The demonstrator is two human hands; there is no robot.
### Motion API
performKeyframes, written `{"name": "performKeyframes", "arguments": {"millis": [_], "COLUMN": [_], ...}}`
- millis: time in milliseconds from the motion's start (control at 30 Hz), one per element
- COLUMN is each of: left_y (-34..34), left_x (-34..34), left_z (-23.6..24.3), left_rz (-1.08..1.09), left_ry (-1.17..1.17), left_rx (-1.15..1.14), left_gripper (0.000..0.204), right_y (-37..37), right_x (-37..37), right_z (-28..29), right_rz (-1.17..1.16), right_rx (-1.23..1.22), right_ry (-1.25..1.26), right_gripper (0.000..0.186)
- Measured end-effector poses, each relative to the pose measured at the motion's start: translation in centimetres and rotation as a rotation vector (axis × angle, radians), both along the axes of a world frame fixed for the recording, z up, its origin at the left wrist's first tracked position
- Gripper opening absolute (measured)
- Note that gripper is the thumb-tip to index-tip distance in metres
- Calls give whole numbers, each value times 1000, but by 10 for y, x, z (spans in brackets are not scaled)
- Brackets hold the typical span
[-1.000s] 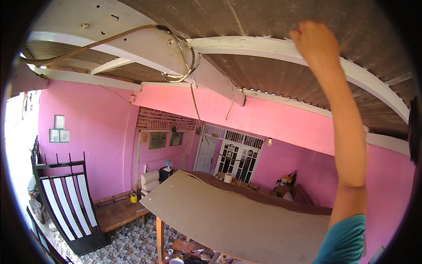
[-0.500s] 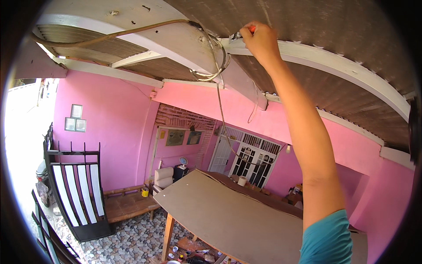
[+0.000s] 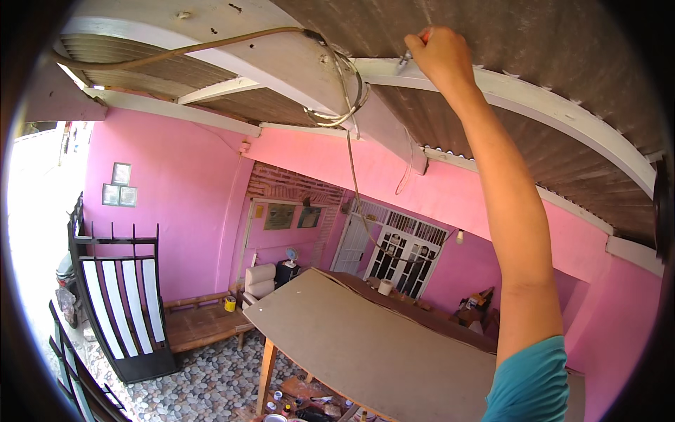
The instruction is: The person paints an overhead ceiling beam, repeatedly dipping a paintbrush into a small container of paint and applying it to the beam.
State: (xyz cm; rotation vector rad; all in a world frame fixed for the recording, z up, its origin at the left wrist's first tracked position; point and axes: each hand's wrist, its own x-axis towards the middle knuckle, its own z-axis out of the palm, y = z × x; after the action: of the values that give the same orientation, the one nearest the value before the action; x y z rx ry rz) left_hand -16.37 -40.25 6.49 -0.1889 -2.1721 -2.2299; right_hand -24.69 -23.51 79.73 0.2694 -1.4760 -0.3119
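My right hand (image 3: 443, 60) is raised overhead with its fingers wrapped round what looks like a small paintbrush (image 3: 404, 60) with an orange handle. The brush's pale tip touches or nearly touches the white curved beam (image 3: 534, 105) under the brown corrugated roof (image 3: 555, 49). Just left of it, looped cables (image 3: 343, 105) hang from a thick, pitted white beam (image 3: 211, 39). My left hand is not in view.
Below stands a wooden table (image 3: 365, 337) topped with large boards, with paint cans (image 3: 274, 415) and clutter beneath. At left are a bamboo bench (image 3: 200, 330), a yellow can (image 3: 230, 303), an armchair (image 3: 260, 281) and a black-and-white metal gate panel (image 3: 119, 309); pink walls surround the space.
Compared with a second ago, my right hand is further left along the beam and the brush shows. It has shifted slightly rightward since half a second ago. The view has shifted a little too.
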Motion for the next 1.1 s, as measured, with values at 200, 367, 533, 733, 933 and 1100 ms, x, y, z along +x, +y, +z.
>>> {"name": "performKeyframes", "arguments": {"millis": [200, 367, 533, 733, 933, 1100], "left_y": [7, 20, 29, 31, 29, 28], "left_x": [-2, -11, -23, -19, -14, -1], "left_z": [6, -22, -45, -36, -31, -23], "left_rz": [-16, 25, -76, -89, -107, -82], "left_ry": [101, 215, 222, 106, 151, 188], "left_rx": [54, -143, -113, -96, 1, -32], "left_gripper": [58, 59, 62, 69, 66, 64], "right_y": [21, 40, 41, 15, 9, 5], "right_x": [-11, 38, 102, 129, 34, -5], "right_z": [-2, 0, -2, -30, -44, -42], "right_rz": [94, -14, -251, -486, -409, -155], "right_rx": [-92, -77, -111, 62, 339, 241], "right_ry": [-143, -76, 11, 181, 11, -65], "right_gripper": [32, 32, 34, 27, 18, 21]}}
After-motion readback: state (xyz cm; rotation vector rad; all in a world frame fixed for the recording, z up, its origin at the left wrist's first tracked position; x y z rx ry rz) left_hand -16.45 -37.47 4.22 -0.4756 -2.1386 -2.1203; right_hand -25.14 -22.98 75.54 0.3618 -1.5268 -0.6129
